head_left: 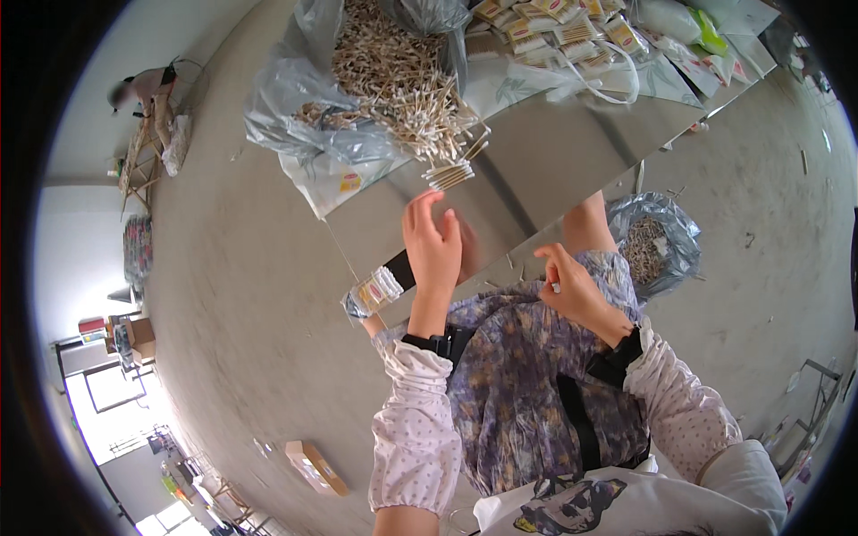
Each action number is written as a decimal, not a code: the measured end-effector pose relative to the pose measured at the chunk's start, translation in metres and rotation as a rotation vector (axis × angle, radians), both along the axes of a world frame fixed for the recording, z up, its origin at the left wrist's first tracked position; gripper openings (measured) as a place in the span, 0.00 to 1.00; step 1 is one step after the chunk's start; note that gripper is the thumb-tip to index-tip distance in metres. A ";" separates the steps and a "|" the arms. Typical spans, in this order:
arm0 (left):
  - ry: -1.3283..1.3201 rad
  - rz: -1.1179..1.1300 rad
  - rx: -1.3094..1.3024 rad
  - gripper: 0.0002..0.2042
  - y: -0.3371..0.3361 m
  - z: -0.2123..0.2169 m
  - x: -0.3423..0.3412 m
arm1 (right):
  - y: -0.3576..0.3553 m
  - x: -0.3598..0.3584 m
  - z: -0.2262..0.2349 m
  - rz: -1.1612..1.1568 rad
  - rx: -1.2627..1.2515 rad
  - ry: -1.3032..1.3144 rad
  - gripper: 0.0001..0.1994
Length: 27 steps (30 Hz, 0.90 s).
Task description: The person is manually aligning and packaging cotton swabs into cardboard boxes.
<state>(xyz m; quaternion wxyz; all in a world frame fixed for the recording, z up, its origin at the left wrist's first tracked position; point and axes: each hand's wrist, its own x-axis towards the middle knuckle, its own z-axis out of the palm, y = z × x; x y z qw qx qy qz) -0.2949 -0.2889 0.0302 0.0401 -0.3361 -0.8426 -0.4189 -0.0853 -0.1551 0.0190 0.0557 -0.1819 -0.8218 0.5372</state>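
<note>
My left hand (433, 239) hovers over the near edge of a shiny metal table (545, 165), fingers stretched and apart, nothing visible in them. Just beyond its fingertips lies a small row of cotton swabs (451, 175), at the front of a large heap of cotton swabs (384, 62) spilling from a grey plastic bag (286, 98). My right hand (579, 293) is held above my lap with the fingers curled closed. A small white tip, like a cotton swab's end, shows between them; the rest is hidden.
A clear pack of swabs (377, 291) sits at the table's near left corner. Several filled packs (563, 34) are piled at the back. On the floor to the right stands a lined bin (684, 255) with loose swabs. A cardboard box (315, 468) lies at lower left; a person (156, 98) bends far left.
</note>
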 end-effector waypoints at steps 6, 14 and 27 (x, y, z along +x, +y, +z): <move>0.114 -0.094 -0.145 0.08 0.056 0.004 -0.030 | 0.018 0.009 -0.047 -0.102 -0.299 -0.156 0.17; 0.156 0.045 -0.524 0.07 0.102 -0.010 -0.035 | 0.031 0.011 -0.066 -0.388 -0.827 -0.008 0.09; -0.937 -0.187 0.319 0.07 0.076 0.059 0.072 | 0.030 0.019 0.020 -0.235 -0.881 0.136 0.10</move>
